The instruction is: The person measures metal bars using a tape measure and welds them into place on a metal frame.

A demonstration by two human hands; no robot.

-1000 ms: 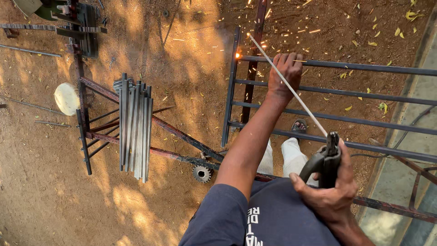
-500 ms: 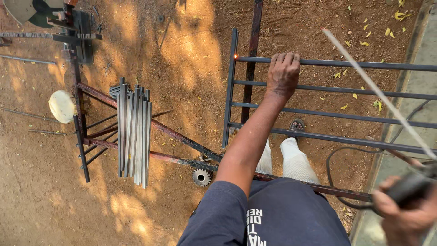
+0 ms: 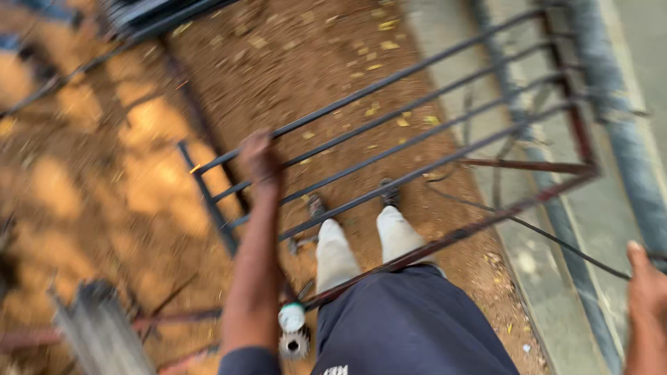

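A: Entry, near first. Right hand (image 3: 647, 305) at the frame's lower right edge, by a thin dark cable (image 3: 556, 239); can't tell whether it grips it.

B: Left hand (image 3: 258, 158)?

A: Closed around a bar of the metal grille (image 3: 431, 132). Grille: dark, rusty parallel bars, tilted, standing on bare dirt ground (image 3: 111, 194).

B: Room?

A: Feet between bars; concrete strip (image 3: 556, 278) beyond the grille's right edge. Picture blurred.

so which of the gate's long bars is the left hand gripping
The left hand grips the top bar, the outermost one running toward the far corner of the metal gate frame. The other parallel bars lie below it, untouched.
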